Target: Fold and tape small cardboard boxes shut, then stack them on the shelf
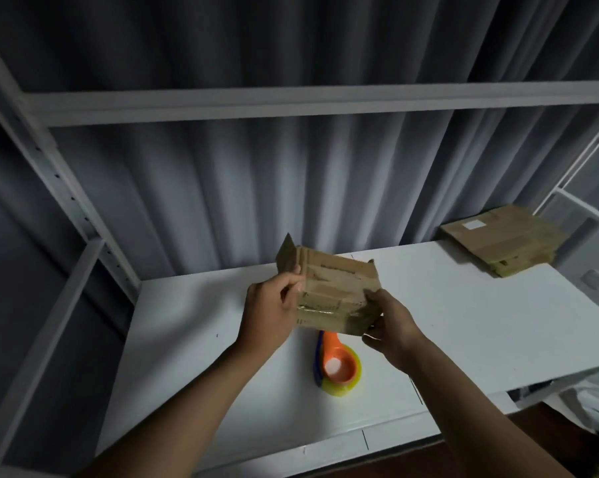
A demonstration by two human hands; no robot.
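Head view: left hand [270, 305] pinches the left edge of the small cardboard box [332, 294]; right hand [391, 326] holds its lower right corner. Box is in the air, above the tape dispenser [336, 367], which lies on the white shelf board [463, 322]. One flap at the box's upper left stands loose. Stack of flattened boxes [505, 243] sits well to the box's right, at the back. Risks: edge-only grip could slip; old tape may peel, letting flaps spring open before sealing.

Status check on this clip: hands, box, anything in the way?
Left hand and right hand both grip the small brown cardboard box, held above the white shelf board. Orange tape dispenser lies below it. Flattened cardboard stack sits far right.
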